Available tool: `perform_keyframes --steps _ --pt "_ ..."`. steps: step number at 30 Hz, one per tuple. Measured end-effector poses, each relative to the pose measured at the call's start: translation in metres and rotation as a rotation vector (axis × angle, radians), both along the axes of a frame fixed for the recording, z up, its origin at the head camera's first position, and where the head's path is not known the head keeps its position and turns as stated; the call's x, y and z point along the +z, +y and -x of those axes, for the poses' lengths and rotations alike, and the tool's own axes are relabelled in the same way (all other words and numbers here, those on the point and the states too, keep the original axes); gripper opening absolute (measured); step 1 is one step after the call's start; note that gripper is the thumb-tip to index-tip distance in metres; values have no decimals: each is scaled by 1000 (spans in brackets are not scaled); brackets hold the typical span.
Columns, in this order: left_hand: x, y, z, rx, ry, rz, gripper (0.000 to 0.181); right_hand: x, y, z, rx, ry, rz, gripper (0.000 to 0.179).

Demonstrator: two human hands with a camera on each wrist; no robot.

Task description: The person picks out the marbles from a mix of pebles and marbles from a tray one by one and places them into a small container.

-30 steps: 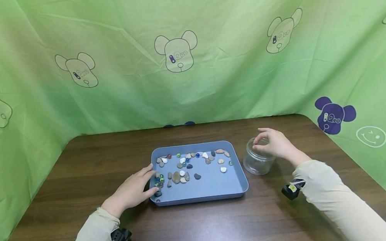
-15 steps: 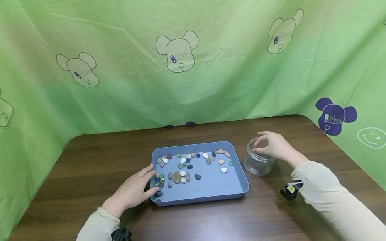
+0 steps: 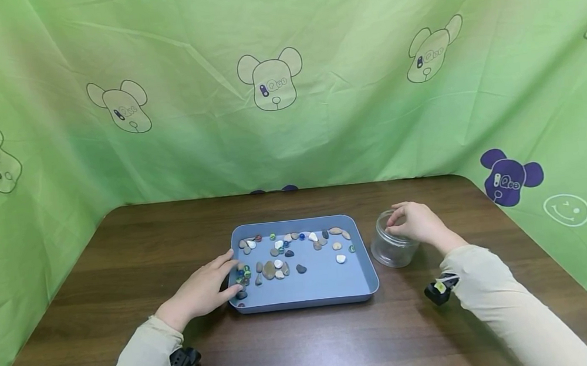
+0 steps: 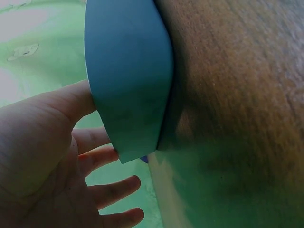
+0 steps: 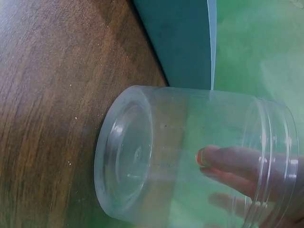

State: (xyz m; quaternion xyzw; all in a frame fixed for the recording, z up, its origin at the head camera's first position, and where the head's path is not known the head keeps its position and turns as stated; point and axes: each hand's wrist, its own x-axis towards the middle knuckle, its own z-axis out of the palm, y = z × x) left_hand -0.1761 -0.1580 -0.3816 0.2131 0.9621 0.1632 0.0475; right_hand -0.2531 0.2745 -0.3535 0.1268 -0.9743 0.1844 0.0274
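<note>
My left hand [image 3: 203, 287] rests at the left rim of a blue tray [image 3: 329, 282], fingers spread and tips over the edge. The left wrist view shows its fingers [image 4: 111, 194] loosely extended by the tray wall [image 4: 128, 71]. Inside the tray lie pebbles [image 3: 268, 269] and glass marbles [image 3: 301, 237]. My right hand [image 3: 418, 222] reaches into the mouth of a clear jar [image 3: 393, 252], which stands upright right of the tray. Through its wall, the right wrist view shows fingertips pinching a small orange-red piece [image 5: 201, 156], seemingly a marble. The jar's bottom [image 5: 126, 156] shows nothing lying on it.
Everything stands on a brown wooden table [image 3: 310, 352]. A green cloth with bear-head drawings [image 3: 279, 149] hangs behind and at both sides. Several marbles and stones [image 3: 243, 276] cluster beside my left fingers in the tray.
My right hand has come down a little, its fingertips dipping further into the jar's mouth. The left hand, tray and jar stay in place.
</note>
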Motion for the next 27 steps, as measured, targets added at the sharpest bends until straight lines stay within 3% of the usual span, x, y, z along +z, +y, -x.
perform_keyframes --steps 14,19,27 --pt "1 0 0 0 -4 -4 55 5 -1 -2 0 -13 16 14" --pt "1 0 0 -1 -6 -7 55 15 -7 -6 2 1 51 14" --pt "0 -1 0 -5 -7 -8 55 36 -28 -13 58 92 69 13"
